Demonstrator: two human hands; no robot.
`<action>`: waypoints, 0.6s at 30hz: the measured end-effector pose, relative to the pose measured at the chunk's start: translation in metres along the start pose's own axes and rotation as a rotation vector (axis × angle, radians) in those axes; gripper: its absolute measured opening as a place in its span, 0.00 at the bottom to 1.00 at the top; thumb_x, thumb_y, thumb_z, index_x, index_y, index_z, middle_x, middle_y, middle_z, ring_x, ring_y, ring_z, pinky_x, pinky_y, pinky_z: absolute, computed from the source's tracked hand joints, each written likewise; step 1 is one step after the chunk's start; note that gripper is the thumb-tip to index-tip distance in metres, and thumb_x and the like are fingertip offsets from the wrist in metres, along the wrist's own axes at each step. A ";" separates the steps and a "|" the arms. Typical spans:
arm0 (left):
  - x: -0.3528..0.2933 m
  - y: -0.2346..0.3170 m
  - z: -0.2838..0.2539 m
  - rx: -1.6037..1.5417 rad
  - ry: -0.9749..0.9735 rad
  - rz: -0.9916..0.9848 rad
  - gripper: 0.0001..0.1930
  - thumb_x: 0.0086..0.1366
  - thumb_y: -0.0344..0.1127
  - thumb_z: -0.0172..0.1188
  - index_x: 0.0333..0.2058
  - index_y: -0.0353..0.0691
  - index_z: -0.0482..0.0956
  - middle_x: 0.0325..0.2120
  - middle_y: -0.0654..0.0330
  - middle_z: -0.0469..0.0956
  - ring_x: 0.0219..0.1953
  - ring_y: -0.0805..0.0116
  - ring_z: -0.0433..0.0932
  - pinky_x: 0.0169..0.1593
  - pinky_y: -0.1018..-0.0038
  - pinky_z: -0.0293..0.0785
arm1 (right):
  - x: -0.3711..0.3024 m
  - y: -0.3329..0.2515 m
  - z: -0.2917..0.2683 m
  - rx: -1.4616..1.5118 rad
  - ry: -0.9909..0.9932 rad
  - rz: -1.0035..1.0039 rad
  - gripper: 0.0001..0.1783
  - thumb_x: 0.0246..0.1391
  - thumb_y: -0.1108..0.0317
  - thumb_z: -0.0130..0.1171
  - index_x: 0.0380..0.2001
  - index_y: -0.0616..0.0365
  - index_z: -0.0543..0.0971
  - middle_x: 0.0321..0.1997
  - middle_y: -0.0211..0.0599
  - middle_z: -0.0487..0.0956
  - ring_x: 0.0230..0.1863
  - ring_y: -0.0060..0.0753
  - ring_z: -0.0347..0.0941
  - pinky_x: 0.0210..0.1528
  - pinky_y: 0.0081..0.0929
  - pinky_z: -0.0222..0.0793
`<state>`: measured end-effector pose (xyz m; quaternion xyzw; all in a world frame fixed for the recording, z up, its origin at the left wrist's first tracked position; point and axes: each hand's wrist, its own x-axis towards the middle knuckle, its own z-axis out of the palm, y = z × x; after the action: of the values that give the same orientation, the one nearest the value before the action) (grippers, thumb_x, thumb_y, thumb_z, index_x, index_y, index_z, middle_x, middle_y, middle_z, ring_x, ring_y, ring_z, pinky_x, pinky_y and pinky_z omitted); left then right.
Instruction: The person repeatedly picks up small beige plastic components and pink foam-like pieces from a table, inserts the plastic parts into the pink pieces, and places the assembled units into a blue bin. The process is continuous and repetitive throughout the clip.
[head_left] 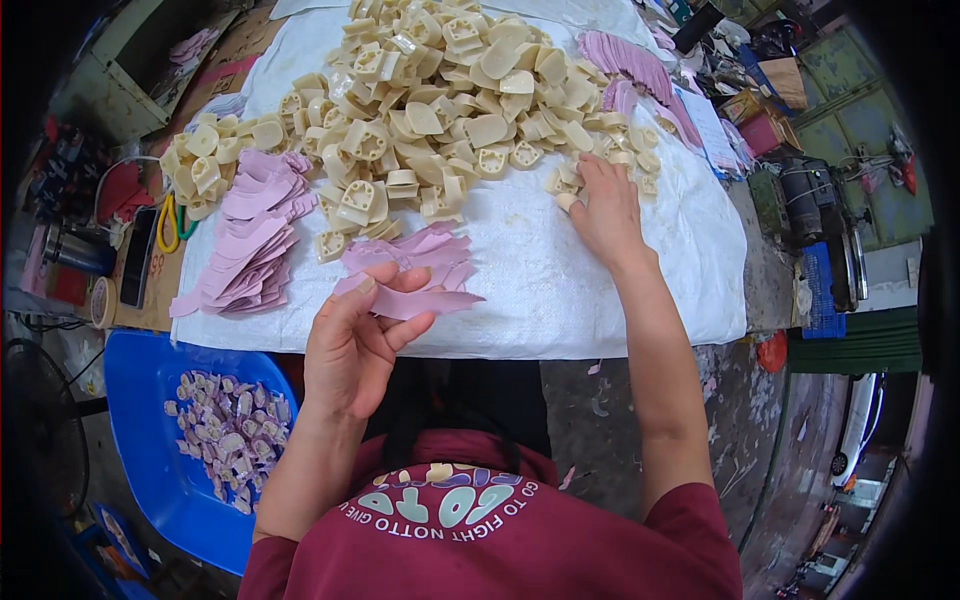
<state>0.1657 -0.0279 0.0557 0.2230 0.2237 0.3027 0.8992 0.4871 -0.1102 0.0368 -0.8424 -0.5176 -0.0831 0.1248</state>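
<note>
My left hand (352,345) is closed in a pinch on a lilac strip (425,303) of thin, flexible material, held above the front of the table. Just behind it lies a loose bundle of lilac strips (440,250). My right hand (608,212) reaches forward, fingers stretched down over a few cream plastic shoe heels (565,180) to the right of the main pile. Its fingertips touch them, and one small cream piece shows by the thumb. A large heap of cream heels (440,110) fills the middle and back of the table.
A white woven sheet (560,300) covers the table. Another lilac stack (255,235) lies at left, and more lilac strips (640,65) at the back right. Below left, a blue tub (150,420) holds lilac-covered pieces (235,430). Scissors (168,225) and a phone (138,258) lie at the left edge.
</note>
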 end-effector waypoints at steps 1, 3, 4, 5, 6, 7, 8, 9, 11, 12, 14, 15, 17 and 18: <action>0.000 -0.002 0.002 -0.028 0.003 0.017 0.15 0.65 0.33 0.54 0.48 0.30 0.74 0.46 0.42 0.76 0.51 0.55 0.77 0.50 0.66 0.80 | 0.000 -0.003 -0.003 -0.007 -0.028 0.004 0.27 0.41 0.73 0.60 0.50 0.61 0.71 0.53 0.41 0.71 0.55 0.45 0.66 0.56 0.41 0.61; -0.003 0.002 0.011 -0.120 -0.019 0.006 0.16 0.66 0.33 0.54 0.48 0.29 0.74 0.47 0.42 0.75 0.52 0.54 0.75 0.54 0.66 0.77 | -0.004 -0.010 -0.009 -0.020 -0.086 0.017 0.27 0.42 0.73 0.60 0.50 0.61 0.71 0.52 0.43 0.72 0.54 0.45 0.67 0.53 0.40 0.63; -0.005 0.003 0.014 -0.165 -0.029 -0.001 0.17 0.66 0.33 0.53 0.49 0.29 0.73 0.48 0.42 0.75 0.53 0.54 0.75 0.55 0.66 0.76 | -0.002 -0.006 -0.008 -0.009 -0.052 0.029 0.26 0.42 0.73 0.60 0.49 0.61 0.72 0.49 0.43 0.72 0.50 0.46 0.68 0.50 0.39 0.64; -0.005 0.002 0.011 -0.096 -0.017 0.024 0.17 0.66 0.34 0.53 0.49 0.28 0.73 0.48 0.42 0.74 0.54 0.54 0.74 0.56 0.66 0.75 | 0.001 0.002 -0.004 0.002 -0.017 0.042 0.26 0.42 0.73 0.60 0.49 0.60 0.72 0.46 0.43 0.73 0.47 0.46 0.70 0.47 0.38 0.65; -0.006 0.002 0.005 -0.021 -0.001 0.053 0.17 0.66 0.34 0.53 0.49 0.28 0.73 0.49 0.42 0.74 0.54 0.53 0.74 0.57 0.67 0.74 | 0.004 0.002 -0.004 0.020 0.019 0.053 0.25 0.42 0.73 0.60 0.48 0.60 0.72 0.43 0.43 0.73 0.43 0.47 0.71 0.44 0.37 0.66; -0.007 0.003 0.001 0.054 0.015 0.081 0.18 0.67 0.34 0.52 0.50 0.27 0.72 0.49 0.42 0.74 0.55 0.53 0.73 0.58 0.67 0.73 | 0.003 0.002 -0.005 0.071 -0.022 0.118 0.24 0.42 0.74 0.59 0.47 0.60 0.73 0.41 0.44 0.73 0.43 0.47 0.71 0.43 0.38 0.66; -0.009 0.005 -0.001 0.060 0.014 0.082 0.18 0.67 0.35 0.52 0.50 0.27 0.72 0.49 0.42 0.74 0.55 0.53 0.73 0.58 0.67 0.73 | 0.001 0.001 -0.009 0.121 -0.063 0.185 0.23 0.42 0.75 0.59 0.46 0.61 0.73 0.40 0.44 0.74 0.42 0.48 0.72 0.42 0.39 0.67; -0.011 0.007 -0.002 0.064 0.015 0.088 0.18 0.67 0.35 0.52 0.50 0.27 0.72 0.49 0.42 0.74 0.55 0.53 0.73 0.58 0.66 0.73 | -0.001 -0.002 -0.013 0.172 -0.106 0.246 0.22 0.42 0.76 0.58 0.45 0.62 0.74 0.38 0.45 0.74 0.41 0.48 0.72 0.42 0.40 0.67; -0.010 0.007 -0.004 0.032 0.022 0.085 0.18 0.67 0.35 0.52 0.50 0.27 0.72 0.49 0.42 0.74 0.55 0.53 0.73 0.58 0.66 0.73 | -0.027 0.002 -0.008 0.354 -0.015 0.255 0.19 0.42 0.79 0.57 0.43 0.62 0.76 0.38 0.45 0.75 0.40 0.46 0.73 0.41 0.36 0.69; -0.007 0.005 -0.005 0.001 0.032 0.080 0.18 0.68 0.35 0.52 0.50 0.27 0.72 0.49 0.43 0.74 0.55 0.53 0.73 0.58 0.65 0.73 | -0.040 0.004 -0.005 0.446 0.028 0.259 0.18 0.43 0.80 0.57 0.42 0.63 0.76 0.38 0.44 0.75 0.40 0.45 0.73 0.40 0.34 0.69; -0.001 -0.002 -0.006 -0.055 0.042 0.053 0.18 0.68 0.35 0.52 0.50 0.28 0.72 0.50 0.43 0.74 0.54 0.54 0.73 0.58 0.64 0.73 | -0.061 -0.003 0.002 0.610 0.232 0.106 0.17 0.43 0.83 0.55 0.40 0.63 0.78 0.39 0.44 0.75 0.39 0.43 0.73 0.40 0.31 0.70; 0.005 -0.006 -0.005 -0.078 0.029 0.031 0.18 0.68 0.36 0.52 0.51 0.28 0.72 0.50 0.44 0.74 0.54 0.54 0.74 0.57 0.63 0.73 | -0.068 -0.007 0.006 0.691 0.340 0.033 0.16 0.43 0.84 0.55 0.39 0.63 0.78 0.39 0.43 0.76 0.39 0.43 0.74 0.40 0.29 0.71; 0.009 -0.013 0.003 -0.058 0.054 -0.014 0.19 0.68 0.38 0.52 0.51 0.29 0.71 0.50 0.45 0.74 0.52 0.57 0.75 0.56 0.62 0.75 | -0.083 -0.006 0.027 0.596 0.298 -0.010 0.17 0.43 0.85 0.54 0.39 0.63 0.78 0.40 0.43 0.76 0.40 0.43 0.74 0.40 0.29 0.71; 0.009 -0.015 0.005 -0.033 0.057 -0.018 0.19 0.69 0.38 0.52 0.51 0.30 0.71 0.50 0.46 0.74 0.52 0.57 0.75 0.55 0.63 0.75 | -0.084 -0.012 0.029 0.552 0.280 -0.036 0.17 0.43 0.86 0.53 0.38 0.63 0.78 0.40 0.42 0.76 0.40 0.43 0.75 0.41 0.28 0.72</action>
<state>0.1814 -0.0340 0.0497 0.1976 0.2463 0.3043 0.8987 0.4389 -0.1678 -0.0115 -0.7476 -0.5133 -0.0569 0.4175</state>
